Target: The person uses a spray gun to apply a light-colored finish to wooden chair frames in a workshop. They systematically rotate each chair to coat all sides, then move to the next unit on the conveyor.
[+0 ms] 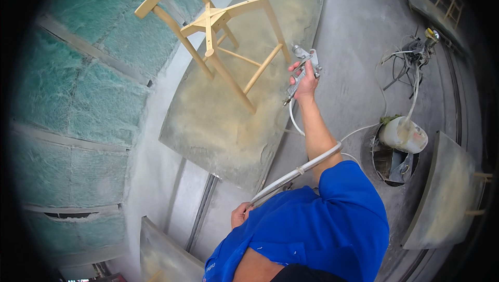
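Head view: right hand (pixel 306 83) stretched forward, wrapped round one spray gun (pixel 315 65), just right of one wooden chair frame (pixel 210 35). Left hand (pixel 239 215) low, near white hose (pixel 299 170); grip can't be told. One bucket (pixel 404 135), right. Chair frame on stained board (pixel 202 131), grey floor (pixel 358 32); green fibrous wall (pixel 99 100) left.

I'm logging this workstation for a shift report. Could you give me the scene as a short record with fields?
Right hand: holds a metal spray gun
Left hand: by the lower end of the thick pale hose; grip partly hidden
Hose path: across the right forearm
Nearest furniture: light wooden chair frame, seatless, with crossed braces
Chair stands on: grey board with yellowish residue
Left side: green fibrous wall panels
Right side: tilted white bucket
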Motion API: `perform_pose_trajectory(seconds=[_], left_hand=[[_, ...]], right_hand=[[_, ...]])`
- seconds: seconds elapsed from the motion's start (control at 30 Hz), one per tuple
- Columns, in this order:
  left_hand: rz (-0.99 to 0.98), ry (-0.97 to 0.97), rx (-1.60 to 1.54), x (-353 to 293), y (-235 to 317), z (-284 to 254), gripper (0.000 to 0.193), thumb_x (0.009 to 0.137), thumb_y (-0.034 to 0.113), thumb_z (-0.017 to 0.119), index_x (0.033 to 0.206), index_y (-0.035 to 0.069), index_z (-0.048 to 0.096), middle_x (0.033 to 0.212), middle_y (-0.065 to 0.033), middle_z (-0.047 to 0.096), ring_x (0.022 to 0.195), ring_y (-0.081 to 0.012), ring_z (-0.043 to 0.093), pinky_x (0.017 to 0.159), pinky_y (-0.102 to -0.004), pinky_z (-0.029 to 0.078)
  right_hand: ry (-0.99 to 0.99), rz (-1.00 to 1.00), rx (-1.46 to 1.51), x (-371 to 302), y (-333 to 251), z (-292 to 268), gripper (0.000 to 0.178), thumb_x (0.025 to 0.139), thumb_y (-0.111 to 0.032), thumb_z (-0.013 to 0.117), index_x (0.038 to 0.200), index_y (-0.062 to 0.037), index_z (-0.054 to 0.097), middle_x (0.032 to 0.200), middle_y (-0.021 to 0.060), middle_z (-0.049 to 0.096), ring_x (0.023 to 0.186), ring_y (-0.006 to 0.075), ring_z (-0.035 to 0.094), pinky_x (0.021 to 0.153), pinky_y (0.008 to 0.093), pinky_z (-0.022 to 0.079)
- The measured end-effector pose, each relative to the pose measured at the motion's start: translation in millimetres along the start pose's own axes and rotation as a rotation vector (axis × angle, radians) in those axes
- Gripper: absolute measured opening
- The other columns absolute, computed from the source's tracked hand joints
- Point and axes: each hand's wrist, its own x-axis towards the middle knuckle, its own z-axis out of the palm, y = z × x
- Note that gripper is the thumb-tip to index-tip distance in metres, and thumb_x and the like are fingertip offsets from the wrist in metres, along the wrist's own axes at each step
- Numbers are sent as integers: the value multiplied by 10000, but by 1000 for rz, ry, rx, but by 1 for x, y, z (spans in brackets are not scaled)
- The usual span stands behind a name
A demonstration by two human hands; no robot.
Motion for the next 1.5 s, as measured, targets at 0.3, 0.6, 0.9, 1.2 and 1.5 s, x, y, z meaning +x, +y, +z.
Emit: perform_pose_trajectory(seconds=[0.3, 0.6, 0.9, 1.2, 1.5], left_hand=[[132, 8, 88, 22, 16, 14, 133, 970, 133, 669, 983, 6, 707, 682, -95, 618, 654, -122, 573, 611, -307, 471], [166, 67, 54, 40, 28, 36, 109, 961, 115, 683, 986, 12, 711, 668, -112, 628, 622, -149, 573, 582, -330, 468], [153, 102, 41, 60, 49, 72, 133, 954, 116, 709, 1027, 5, 718, 685, -112, 645, 613, -167, 571, 590, -327, 474], [104, 152, 48, 76, 68, 106, 138, 951, 115, 712, 1048, 18, 724, 683, -105, 642, 619, -162, 580, 591, -330, 469], [153, 196, 175, 84, 88, 113, 139, 954, 135, 712, 1024, 15, 721, 715, -138, 670, 658, -197, 644, 621, -353, 499]], right_hand=[[-135, 155, -136, -10, -43, 20, 348, 1059, -342, 540, 1338, -135, 564, 890, 56, 637, 735, 167, 657, 436, 259, 408], [-228, 253, -247, 7, -56, 25, 339, 1071, -378, 517, 1235, -94, 603, 881, 56, 644, 735, 161, 658, 429, 246, 406], [-316, 353, -209, 46, -67, 18, 362, 1068, -365, 514, 1270, -77, 596, 872, 62, 640, 721, 158, 657, 434, 252, 404], [-448, 419, 31, 92, -77, 30, 352, 1092, -393, 451, 1262, -111, 574, 887, 60, 634, 756, 149, 649, 433, 226, 406], [-458, 656, -89, 102, -62, -8, 344, 1085, -359, 482, 1348, -147, 546, 868, 67, 644, 718, 157, 652, 409, 229, 391]])
